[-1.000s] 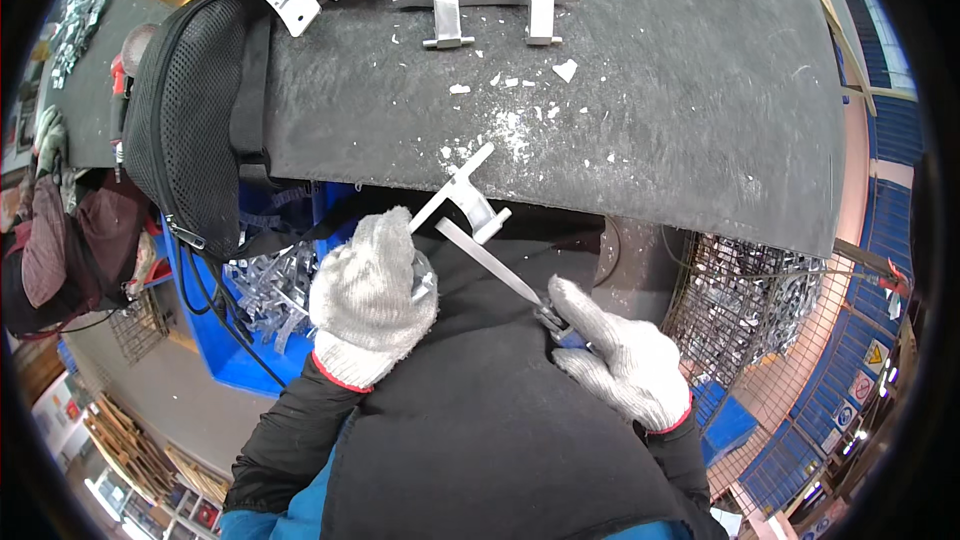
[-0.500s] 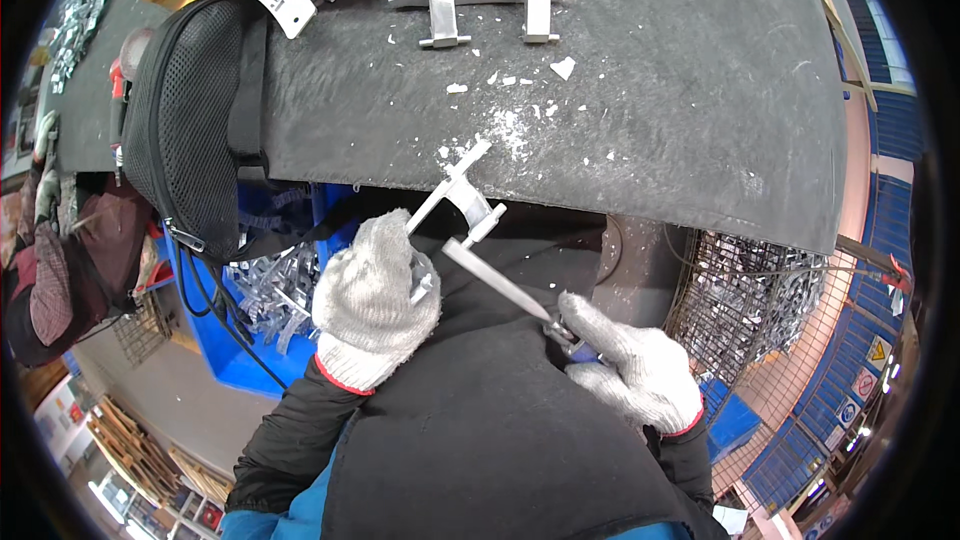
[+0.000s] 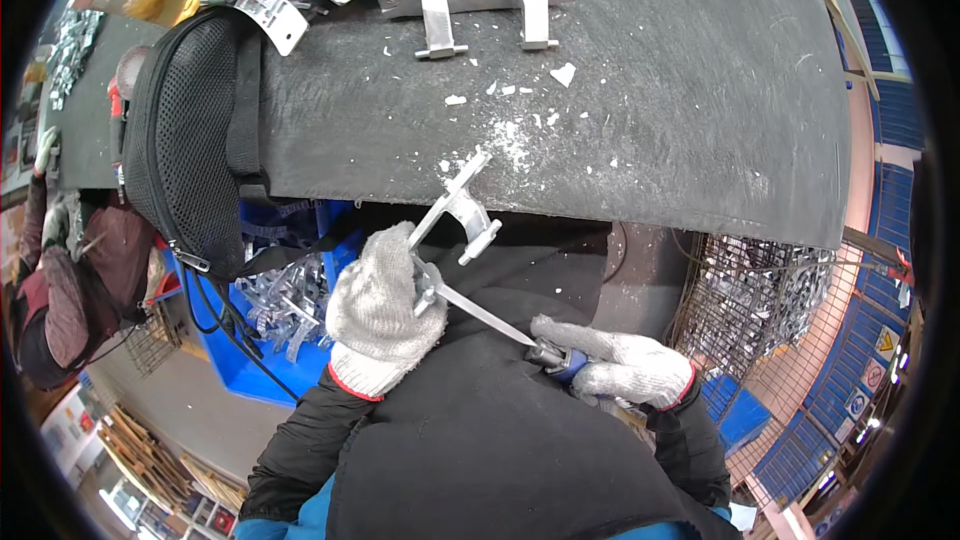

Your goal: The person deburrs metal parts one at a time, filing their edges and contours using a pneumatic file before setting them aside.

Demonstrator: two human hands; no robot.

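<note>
In a white knitted glove, my left hand is closed round a silver cast metal bracket, whose forked end sticks up by the table edge. My gloved right hand grips a flat file by its blue handle. The file's tip meets the lower end of the bracket beside my left fingers; whether it presses on the metal I cannot tell. Part of the bracket is hidden inside the left glove. More silver brackets lie at the far side of the dark table.
White flakes lie scattered near the table's front edge. A black mesh bag stands at the left. Below are a blue bin of metal parts and, at right, a wire cage full of parts. Another person works at far left.
The file has swung down and left, its tip now at the bracket's lower end by my left hand. My right hand has shifted slightly left. The bracket has turned a little.
</note>
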